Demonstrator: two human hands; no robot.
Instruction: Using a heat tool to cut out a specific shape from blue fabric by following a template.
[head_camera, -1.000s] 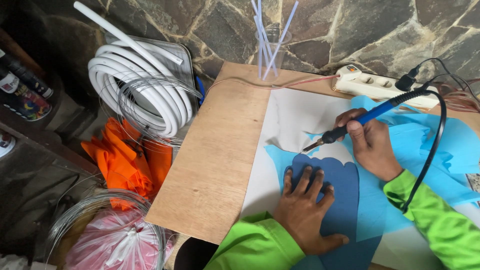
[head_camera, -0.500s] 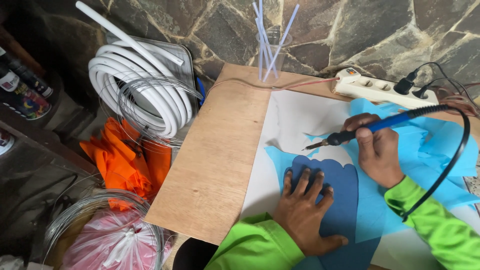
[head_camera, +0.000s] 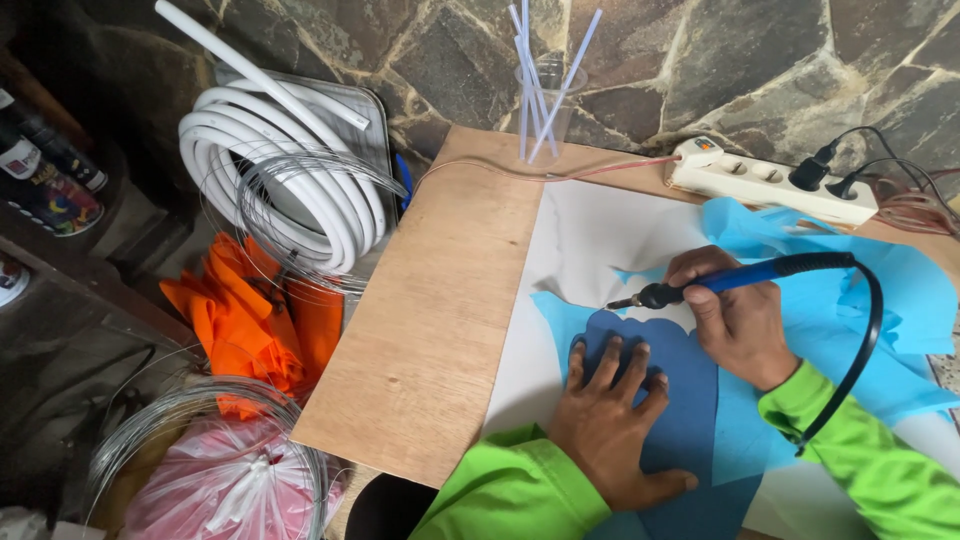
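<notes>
Head view. The right hand (head_camera: 735, 325) is clenched around the blue handle of a corded hot-tip tool (head_camera: 745, 277). Against the frames from a second ago, the tool has swung from a steep slant to nearly level, and its tip has travelled along the upper scalloped edge of the dark blue template (head_camera: 665, 395); judged from this, the trace along that edge is advancing. The tool's long axis now runs almost horizontally, tip pointing left, ending just above the template's top edge, over the light blue sheet (head_camera: 840, 300).

The left hand (head_camera: 610, 425) lies flat on the template, fingers spread and released, gripping nothing, position unchanged.

Beyond the template stands a white power strip (head_camera: 770, 180); well left of it, a white hose coil (head_camera: 270, 175) and orange cloth (head_camera: 250, 320).
</notes>
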